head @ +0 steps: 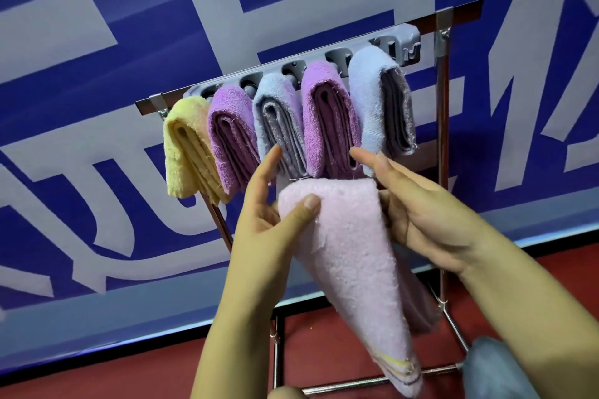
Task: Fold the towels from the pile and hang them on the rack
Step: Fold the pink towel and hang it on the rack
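Head | pink towel (350, 256) pinched between left hand (275, 220), right hand (421, 204)

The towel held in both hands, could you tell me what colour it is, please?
Pale pink towel, with yellow and purple stripes near its lower end; seen in the head view.

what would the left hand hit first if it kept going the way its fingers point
Probably the blue-grey towel hanging in the middle of the rack. The left hand points up at its lower edge, fingertips just short of it, thumb pinching the pink towel. Depth is unclear, so it might slip in front.
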A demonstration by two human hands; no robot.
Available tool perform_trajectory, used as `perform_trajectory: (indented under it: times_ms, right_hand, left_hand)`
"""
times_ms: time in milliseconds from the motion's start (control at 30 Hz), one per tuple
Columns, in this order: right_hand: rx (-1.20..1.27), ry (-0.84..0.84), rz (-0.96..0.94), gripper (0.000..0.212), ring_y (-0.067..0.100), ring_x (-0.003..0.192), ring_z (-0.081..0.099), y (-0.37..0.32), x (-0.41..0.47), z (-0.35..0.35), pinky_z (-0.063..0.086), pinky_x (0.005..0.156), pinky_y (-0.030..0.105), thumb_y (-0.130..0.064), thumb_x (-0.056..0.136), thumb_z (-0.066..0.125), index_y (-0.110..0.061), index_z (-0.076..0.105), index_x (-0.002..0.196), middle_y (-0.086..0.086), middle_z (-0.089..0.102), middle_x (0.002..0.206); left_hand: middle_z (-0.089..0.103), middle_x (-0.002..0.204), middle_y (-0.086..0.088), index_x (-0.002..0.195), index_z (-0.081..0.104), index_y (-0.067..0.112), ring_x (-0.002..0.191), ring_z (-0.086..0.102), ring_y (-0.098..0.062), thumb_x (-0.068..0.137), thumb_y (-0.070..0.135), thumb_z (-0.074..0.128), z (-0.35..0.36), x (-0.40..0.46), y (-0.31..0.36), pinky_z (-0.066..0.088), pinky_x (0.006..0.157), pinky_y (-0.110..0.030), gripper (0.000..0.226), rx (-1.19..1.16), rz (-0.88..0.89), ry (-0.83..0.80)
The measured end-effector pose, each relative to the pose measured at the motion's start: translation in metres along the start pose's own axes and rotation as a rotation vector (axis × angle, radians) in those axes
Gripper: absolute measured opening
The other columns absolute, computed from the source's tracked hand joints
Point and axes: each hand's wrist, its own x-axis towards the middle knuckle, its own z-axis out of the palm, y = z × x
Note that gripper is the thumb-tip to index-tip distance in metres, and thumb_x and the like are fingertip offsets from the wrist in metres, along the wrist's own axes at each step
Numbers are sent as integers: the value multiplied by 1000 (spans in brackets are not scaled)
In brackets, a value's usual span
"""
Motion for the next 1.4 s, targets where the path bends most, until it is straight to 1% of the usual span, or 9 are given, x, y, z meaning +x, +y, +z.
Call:
perform_trajectory:
  times_ms: [67,200,367,533,667,900,1100,1300,1400]
  right_hand:
    - [-145,-19,-50,64,7,104,61,-1,-2,-5,44,96,22,-44,71,61,-38,45,132,4,68,113]
    - [-247,-23,-152,46,9,84,66,-6,-4,-7,54,77,19,-7,80,58,-31,57,119,5,74,89]
    - [-78,68,-188,25,7,73,64,-1,1,-8,54,64,18,-16,72,61,-22,75,93,-1,73,82]
    - [22,84,-132,29,8,84,58,6,6,-10,50,75,17,-22,77,57,-20,71,103,0,69,88]
    - [-238,-13,-182,39,-3,112,55,4,0,-8,39,102,17,-31,76,58,-30,63,114,-16,67,112]
    - [-375,25,-301,33,-6,96,62,-2,-4,-15,47,83,11,-1,86,58,-29,68,101,-18,72,98]
    - [-430,54,-381,32,-8,100,61,3,-3,-9,42,85,7,1,87,57,-27,69,97,-24,71,94]
    - [-543,44,-466,34,-4,110,58,-2,-4,-9,41,93,11,-7,87,59,-32,64,108,-24,66,112]
    - [-567,55,-513,39,-5,113,56,-7,-7,-12,41,96,12,-3,86,59,-35,61,110,-29,64,113]
  left_hand:
    - [73,106,-11,132,48,39,85,70,-18,75,8,65,4,2,0,57,69,-27,67,26,-7,15]
    - [74,100,11,134,46,39,88,70,-11,82,10,64,7,7,-5,57,71,-28,63,115,-8,3]
    - [73,97,18,139,40,34,94,68,-5,79,21,70,6,6,-7,56,83,-31,68,147,-39,3]
    - [71,113,13,136,45,30,103,67,-9,78,10,70,4,-3,-15,55,84,-25,66,110,-77,-20]
    - [69,116,-11,130,51,37,102,67,-23,78,9,70,6,1,-11,55,88,-36,62,40,-11,67]
    - [71,113,0,122,53,44,105,67,-20,73,8,77,14,5,-16,56,87,-35,65,103,31,6]
    - [68,112,-4,116,57,40,100,67,-17,72,15,76,12,3,-18,55,82,-30,54,189,122,98]
    - [65,116,8,106,60,49,112,60,-18,72,22,76,10,6,-14,47,100,-48,47,348,240,168]
    - [66,110,8,107,61,46,107,62,-15,72,16,76,16,8,-13,51,94,-40,49,286,273,133]
